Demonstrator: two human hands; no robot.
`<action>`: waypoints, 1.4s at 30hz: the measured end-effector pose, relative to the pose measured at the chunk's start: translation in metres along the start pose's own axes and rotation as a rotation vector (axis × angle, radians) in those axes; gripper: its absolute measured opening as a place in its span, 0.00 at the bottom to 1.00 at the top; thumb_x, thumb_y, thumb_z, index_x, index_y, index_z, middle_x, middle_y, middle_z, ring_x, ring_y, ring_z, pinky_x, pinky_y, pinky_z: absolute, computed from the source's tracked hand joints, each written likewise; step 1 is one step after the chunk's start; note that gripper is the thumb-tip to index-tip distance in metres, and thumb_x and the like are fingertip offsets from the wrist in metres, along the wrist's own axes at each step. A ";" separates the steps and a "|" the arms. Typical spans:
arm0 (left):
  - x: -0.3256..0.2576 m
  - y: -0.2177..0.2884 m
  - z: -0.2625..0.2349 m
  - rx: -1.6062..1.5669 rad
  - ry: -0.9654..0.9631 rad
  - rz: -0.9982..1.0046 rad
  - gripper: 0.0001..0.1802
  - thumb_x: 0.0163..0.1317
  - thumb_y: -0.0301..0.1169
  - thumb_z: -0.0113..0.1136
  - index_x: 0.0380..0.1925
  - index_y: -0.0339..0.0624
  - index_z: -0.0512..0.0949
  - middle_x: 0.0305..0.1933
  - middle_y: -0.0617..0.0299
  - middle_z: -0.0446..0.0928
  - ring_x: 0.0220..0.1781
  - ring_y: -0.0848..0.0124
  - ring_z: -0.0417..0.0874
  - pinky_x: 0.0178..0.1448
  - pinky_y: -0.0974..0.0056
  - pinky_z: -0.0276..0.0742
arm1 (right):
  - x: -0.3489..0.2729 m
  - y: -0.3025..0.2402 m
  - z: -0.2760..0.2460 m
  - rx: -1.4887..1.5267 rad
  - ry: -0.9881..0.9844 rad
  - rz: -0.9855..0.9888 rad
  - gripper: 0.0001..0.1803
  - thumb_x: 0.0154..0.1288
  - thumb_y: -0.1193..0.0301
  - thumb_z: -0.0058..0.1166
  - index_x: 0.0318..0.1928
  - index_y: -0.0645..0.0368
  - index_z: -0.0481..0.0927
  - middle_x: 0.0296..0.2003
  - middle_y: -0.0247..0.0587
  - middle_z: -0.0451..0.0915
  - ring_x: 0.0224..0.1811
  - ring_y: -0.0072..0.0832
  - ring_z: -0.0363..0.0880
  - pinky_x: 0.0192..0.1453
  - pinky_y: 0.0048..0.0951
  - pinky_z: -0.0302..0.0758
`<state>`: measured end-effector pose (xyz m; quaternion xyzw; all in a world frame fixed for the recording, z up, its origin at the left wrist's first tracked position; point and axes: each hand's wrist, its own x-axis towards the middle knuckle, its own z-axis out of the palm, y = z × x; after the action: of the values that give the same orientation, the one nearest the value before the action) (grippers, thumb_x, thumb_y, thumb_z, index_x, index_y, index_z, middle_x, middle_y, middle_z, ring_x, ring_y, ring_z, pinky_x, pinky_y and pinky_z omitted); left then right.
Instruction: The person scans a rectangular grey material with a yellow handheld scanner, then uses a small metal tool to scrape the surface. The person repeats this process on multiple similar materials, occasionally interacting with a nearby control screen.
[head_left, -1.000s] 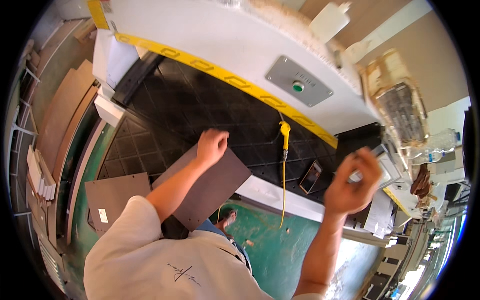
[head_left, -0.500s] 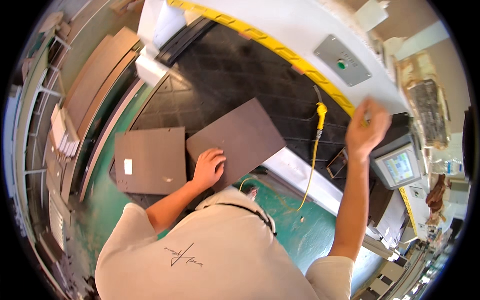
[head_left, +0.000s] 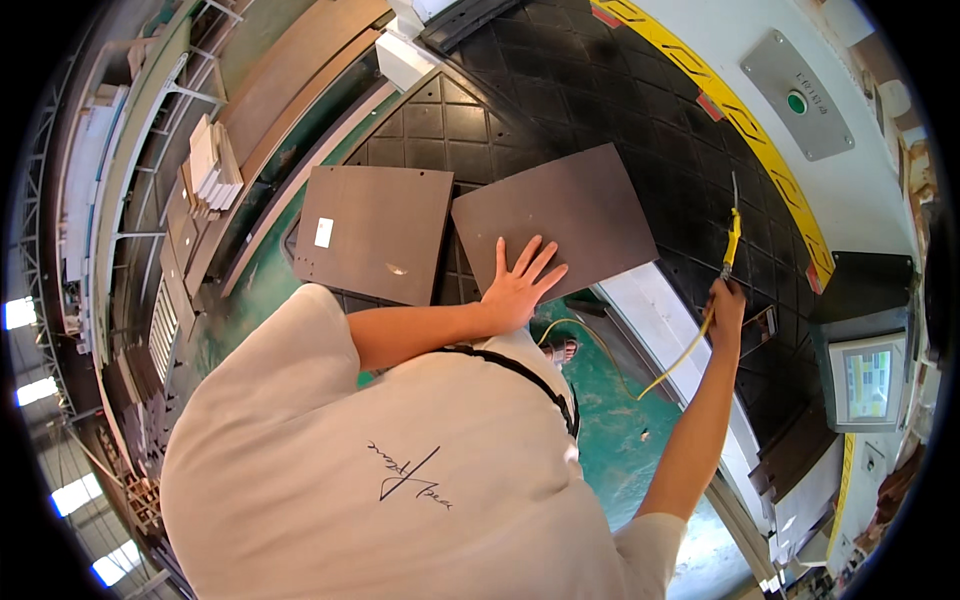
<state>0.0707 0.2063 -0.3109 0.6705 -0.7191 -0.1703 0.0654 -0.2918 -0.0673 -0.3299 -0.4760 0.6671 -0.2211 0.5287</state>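
Stickered panel [head_left: 375, 228]: brown, laid over the black grooved table [head_left: 605, 95], white sticker [head_left: 323, 233] seen near its left edge
Angled panel [head_left: 575, 205]: brown, laid over the table just right of the stickered panel, turned askew
Left hand [head_left: 515, 296]: placed flat on the lower part of the angled panel, fingers spread apart
Right hand [head_left: 728, 306]: fingers clamped on the yellow hose [head_left: 690, 349], just below the yellow tool [head_left: 733, 236]
Screen [head_left: 868, 382]: lit, seen at far right

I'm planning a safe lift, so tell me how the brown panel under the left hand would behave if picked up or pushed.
The brown panel would probably stay stiff: no sag shows along its edges. Pushed, it would likely slide rather than roll, being broad and flat. Its smooth-looking face may feel slippery under the spread left hand.
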 end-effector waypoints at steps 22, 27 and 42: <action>0.141 -0.220 -0.224 -0.792 -0.174 -0.258 0.25 0.72 0.41 0.68 0.61 0.36 0.80 0.54 0.59 0.85 0.52 0.71 0.85 0.58 0.63 0.80 | -0.290 -0.105 0.119 0.613 -0.904 0.263 0.26 0.83 0.51 0.48 0.65 0.58 0.76 0.49 0.61 0.82 0.15 0.18 0.64 0.19 0.21 0.64; 0.144 -0.233 -0.177 -0.964 -0.132 -0.520 0.35 0.75 0.54 0.62 0.62 0.29 0.80 0.57 0.55 0.85 0.55 0.70 0.86 0.61 0.63 0.81 | -0.251 -0.127 0.074 -0.289 -0.097 -0.027 0.17 0.84 0.58 0.45 0.49 0.60 0.76 0.27 0.36 0.73 0.30 0.30 0.72 0.38 0.38 0.71; 0.164 -0.243 -0.096 -1.366 0.275 -0.607 0.30 0.76 0.51 0.61 0.52 0.28 0.84 0.48 0.55 0.87 0.50 0.70 0.86 0.57 0.64 0.80 | -0.260 -0.178 0.082 -0.558 -0.425 -0.005 0.23 0.81 0.52 0.50 0.55 0.60 0.77 0.28 0.44 0.82 0.32 0.39 0.83 0.41 0.38 0.76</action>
<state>0.3150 0.0187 -0.3243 0.6646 -0.2230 -0.5030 0.5055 -0.1488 0.0957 -0.0870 -0.6393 0.5755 0.0725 0.5048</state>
